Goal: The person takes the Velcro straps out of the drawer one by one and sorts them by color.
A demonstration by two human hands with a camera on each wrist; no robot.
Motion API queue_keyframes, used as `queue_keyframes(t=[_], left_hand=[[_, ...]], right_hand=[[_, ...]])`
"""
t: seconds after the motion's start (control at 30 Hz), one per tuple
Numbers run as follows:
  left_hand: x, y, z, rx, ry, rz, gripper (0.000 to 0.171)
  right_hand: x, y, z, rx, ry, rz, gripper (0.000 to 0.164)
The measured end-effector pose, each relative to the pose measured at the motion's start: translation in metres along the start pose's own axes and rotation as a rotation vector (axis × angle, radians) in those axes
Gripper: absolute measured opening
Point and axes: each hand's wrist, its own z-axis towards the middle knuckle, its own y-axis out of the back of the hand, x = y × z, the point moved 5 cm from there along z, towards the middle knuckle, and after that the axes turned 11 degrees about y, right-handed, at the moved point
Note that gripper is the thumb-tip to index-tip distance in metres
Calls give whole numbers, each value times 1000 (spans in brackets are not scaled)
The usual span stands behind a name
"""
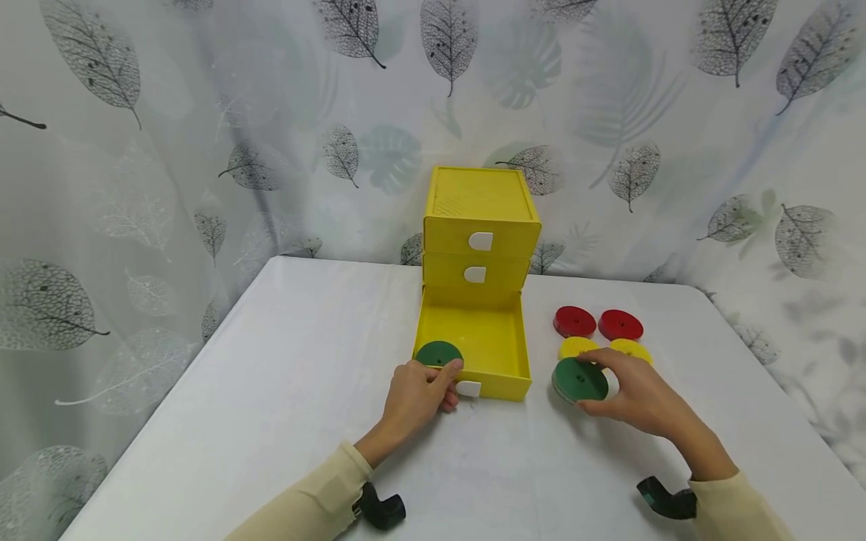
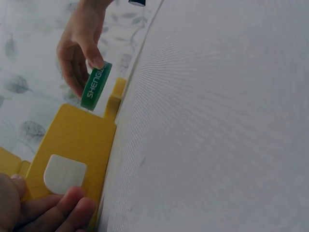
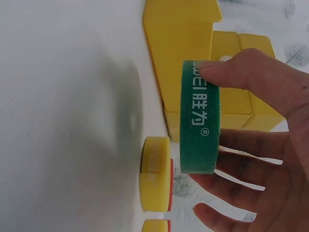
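My right hand [image 1: 636,394] pinches a green tape roll [image 1: 579,379] between thumb and fingers, lifted above the table. White lettering runs along the roll's rim in the right wrist view. My left hand [image 1: 419,394] grips the front wall of the open bottom drawer [image 1: 501,385], thumb over its top edge, fingers against the outside beside the white pull tab [image 2: 65,174]. Inside that drawer, in the front left corner, lies another green roll [image 1: 438,352], partly hidden by the front wall; whether the thumb touches it I cannot tell.
The yellow drawer box [image 1: 482,197] stands at the table's back, its two upper drawers closed. Right of it lie two red rolls [image 1: 574,321] and two yellow rolls [image 1: 576,346], close to my right hand. A leaf-patterned curtain [image 1: 304,113] hangs behind the white table [image 1: 304,361].
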Motion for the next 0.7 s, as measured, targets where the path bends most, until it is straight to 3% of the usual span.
queue_keyframes(t=[0.7], left_hand=[[1,0,0,-4,-3,10,61]], right_hand=[[-19,-5,-11,80,-80,-3,75]])
